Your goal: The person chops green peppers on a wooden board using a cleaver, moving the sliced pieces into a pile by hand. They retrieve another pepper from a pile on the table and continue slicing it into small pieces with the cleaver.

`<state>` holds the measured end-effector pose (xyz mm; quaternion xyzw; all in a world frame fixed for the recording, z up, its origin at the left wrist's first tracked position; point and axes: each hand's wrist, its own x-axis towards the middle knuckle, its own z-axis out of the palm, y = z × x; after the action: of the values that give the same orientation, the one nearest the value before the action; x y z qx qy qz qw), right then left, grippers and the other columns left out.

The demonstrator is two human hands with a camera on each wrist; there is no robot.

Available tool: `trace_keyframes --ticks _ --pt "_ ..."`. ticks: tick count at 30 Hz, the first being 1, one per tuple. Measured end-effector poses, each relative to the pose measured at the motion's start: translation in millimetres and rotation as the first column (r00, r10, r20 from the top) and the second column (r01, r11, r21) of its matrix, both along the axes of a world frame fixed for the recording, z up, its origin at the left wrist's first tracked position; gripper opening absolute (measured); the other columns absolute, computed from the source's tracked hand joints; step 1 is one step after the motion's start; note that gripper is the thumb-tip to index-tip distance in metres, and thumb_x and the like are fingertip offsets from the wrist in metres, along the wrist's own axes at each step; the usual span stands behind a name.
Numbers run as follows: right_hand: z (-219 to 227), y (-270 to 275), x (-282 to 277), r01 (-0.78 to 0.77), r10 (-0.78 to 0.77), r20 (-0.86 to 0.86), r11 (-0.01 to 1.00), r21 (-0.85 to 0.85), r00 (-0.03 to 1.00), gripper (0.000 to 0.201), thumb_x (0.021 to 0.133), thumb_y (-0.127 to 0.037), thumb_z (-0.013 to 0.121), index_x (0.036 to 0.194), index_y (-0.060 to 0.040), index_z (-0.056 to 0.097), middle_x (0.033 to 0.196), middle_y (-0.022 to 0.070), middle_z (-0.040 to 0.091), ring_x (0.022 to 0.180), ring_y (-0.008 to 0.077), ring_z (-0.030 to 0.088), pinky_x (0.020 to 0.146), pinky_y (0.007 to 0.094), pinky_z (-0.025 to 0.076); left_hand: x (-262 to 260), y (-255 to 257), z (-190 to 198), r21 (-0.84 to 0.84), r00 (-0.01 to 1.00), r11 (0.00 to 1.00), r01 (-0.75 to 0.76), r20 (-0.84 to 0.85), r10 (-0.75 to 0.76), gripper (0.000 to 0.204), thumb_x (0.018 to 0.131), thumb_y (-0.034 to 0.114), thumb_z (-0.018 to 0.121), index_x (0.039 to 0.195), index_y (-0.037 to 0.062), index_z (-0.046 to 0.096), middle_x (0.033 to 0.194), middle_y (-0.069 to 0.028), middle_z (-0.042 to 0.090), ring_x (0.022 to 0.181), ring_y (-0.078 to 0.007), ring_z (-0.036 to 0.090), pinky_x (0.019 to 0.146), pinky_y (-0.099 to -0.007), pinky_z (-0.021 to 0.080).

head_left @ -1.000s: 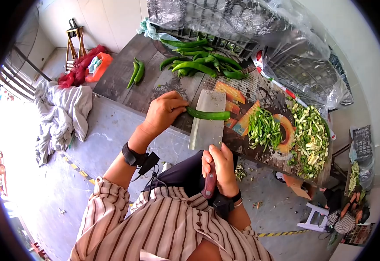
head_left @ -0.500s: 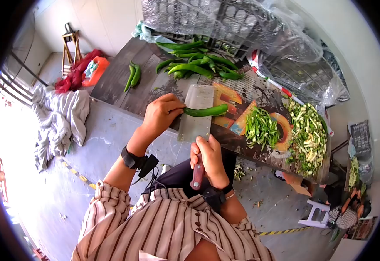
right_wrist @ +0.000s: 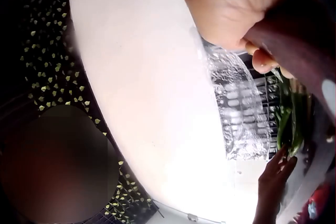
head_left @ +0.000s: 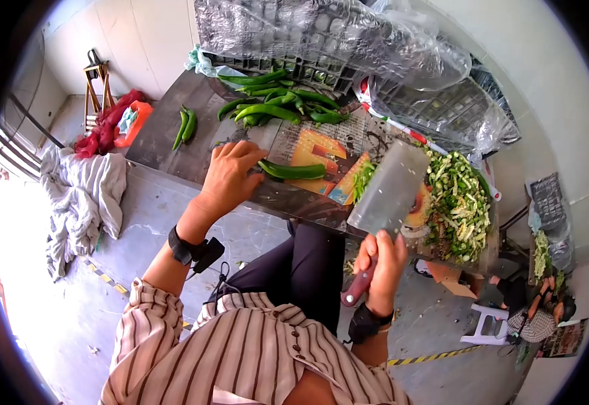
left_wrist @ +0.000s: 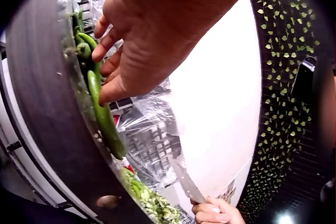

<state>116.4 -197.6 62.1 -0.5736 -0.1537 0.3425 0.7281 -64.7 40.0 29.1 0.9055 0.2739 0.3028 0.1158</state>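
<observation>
A long green pepper [head_left: 292, 170] lies on the table's near side, its stem end beside the fingertips of my left hand [head_left: 228, 175]. Those fingers are loosely bent and spread; in the left wrist view the left hand [left_wrist: 144, 45] is over the end of the pepper [left_wrist: 106, 124], and whether it touches is unclear. My right hand [head_left: 383, 266] grips the brown handle of a cleaver [head_left: 390, 187], whose wide blade is tilted above the table and partly hides a pile of sliced green pepper [head_left: 363, 180]. The right wrist view shows the right hand [right_wrist: 236, 8] round the handle.
Whole peppers [head_left: 274, 101] are heaped at the back, with two more [head_left: 185, 127] at the left. Chopped pieces [head_left: 462, 209] cover the table's right end. Plastic-wrapped crates [head_left: 321, 40] stand behind. Another person [head_left: 536, 317] is at the far right.
The cleaver has moved right, from beneath the pepper to above the sliced pile. My left fingers have loosened from their pinch, and the pepper now lies on the table.
</observation>
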Motion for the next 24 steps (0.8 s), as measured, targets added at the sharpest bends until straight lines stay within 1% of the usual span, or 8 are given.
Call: trace_keyframes --ticks 3,6,8,10,15,20,23,24 --pt "2 -19 3 0.092 -0.092 0.014 0.995 0.024 0.996 0.026 0.097 -0.019 0.050 0.077 -0.0062 0.038 0.064 0.0038 0.044 0.046 0.0126 0.045 0.040 0.0297 0.042 18 -11 15 -0.020 0.996 0.996 0.089 -0.003 -0.089 0.050 0.074 0.019 0.071 0.122 0.0102 0.061 0.117 -0.0083 0.060 0.115 -0.0266 0.051 0.098 -0.0404 0.035" --pt "-2 -28 4 0.119 -0.119 0.019 0.993 0.015 0.993 0.026 0.097 -0.019 0.050 0.078 -0.0063 0.038 0.064 0.0037 0.044 0.046 0.0125 0.045 0.040 0.0296 0.042 45 -15 4 0.003 0.988 0.990 0.141 -0.056 -0.141 0.050 0.075 0.021 0.070 0.123 0.0109 0.061 0.120 -0.0080 0.060 0.115 -0.0260 0.051 0.098 -0.0394 0.035" --pt "-5 -33 4 0.118 -0.118 0.018 0.993 0.011 0.993 0.025 0.097 -0.018 0.049 0.078 -0.0063 0.038 0.064 0.0038 0.044 0.046 0.0125 0.045 0.040 0.0295 0.042 58 -12 -6 0.036 0.986 0.986 0.164 -0.042 -0.162 0.048 0.075 0.021 0.069 0.122 0.0125 0.062 0.116 -0.0079 0.062 0.113 -0.0257 0.052 0.097 -0.0387 0.035" --pt "-7 -36 3 0.088 -0.088 0.026 0.996 -0.002 0.996 0.025 0.097 -0.017 0.049 0.077 -0.0064 0.038 0.065 0.0037 0.045 0.046 0.0123 0.046 0.040 0.0294 0.042 65 -9 -11 -0.070 0.965 0.984 0.161 -0.199 -0.172 0.045 0.076 0.020 0.068 0.121 0.0138 0.063 0.111 -0.0069 0.064 0.108 -0.0258 0.055 0.097 -0.0389 0.034" --pt "-10 -39 4 0.087 -0.087 -0.001 0.996 0.005 0.996 0.026 0.098 -0.017 0.048 0.076 -0.0063 0.038 0.065 0.0034 0.045 0.046 0.0120 0.046 0.041 0.0291 0.042 66 -14 -14 -0.028 0.968 0.984 0.173 -0.180 -0.175 0.038 0.080 0.013 0.064 0.118 0.0148 0.063 0.103 -0.0059 0.064 0.101 -0.0254 0.058 0.097 -0.0401 0.034" --pt "-12 -36 5 0.073 -0.073 -0.021 0.997 -0.018 0.997 0.025 0.098 -0.016 0.049 0.077 -0.0063 0.038 0.065 0.0033 0.045 0.047 0.0118 0.046 0.041 0.0287 0.042 60 -22 13 -0.017 0.979 0.988 0.152 -0.138 -0.153 0.029 0.086 0.010 0.061 0.114 0.0142 0.063 0.098 -0.0060 0.063 0.099 -0.0241 0.059 0.097 -0.0404 0.034" --pt "-17 -35 5 0.060 -0.060 -0.025 0.998 -0.011 0.998 0.023 0.097 -0.016 0.049 0.079 -0.0062 0.038 0.066 0.0033 0.046 0.047 0.0118 0.046 0.041 0.0285 0.043 61 -18 22 -0.015 0.951 0.972 0.233 -0.204 -0.231 0.026 0.088 0.011 0.059 0.113 0.0144 0.063 0.098 -0.0057 0.063 0.099 -0.0227 0.059 0.096 -0.0406 0.034" --pt "-17 -34 5 0.059 -0.059 -0.024 0.998 -0.013 0.998 0.023 0.097 -0.016 0.049 0.079 -0.0062 0.038 0.066 0.0033 0.046 0.047 0.0118 0.046 0.041 0.0285 0.043 63 -14 19 -0.092 0.918 0.951 0.295 -0.251 -0.309 0.025 0.088 0.011 0.060 0.112 0.0143 0.064 0.099 -0.0058 0.062 0.100 -0.0229 0.059 0.096 -0.0406 0.035"
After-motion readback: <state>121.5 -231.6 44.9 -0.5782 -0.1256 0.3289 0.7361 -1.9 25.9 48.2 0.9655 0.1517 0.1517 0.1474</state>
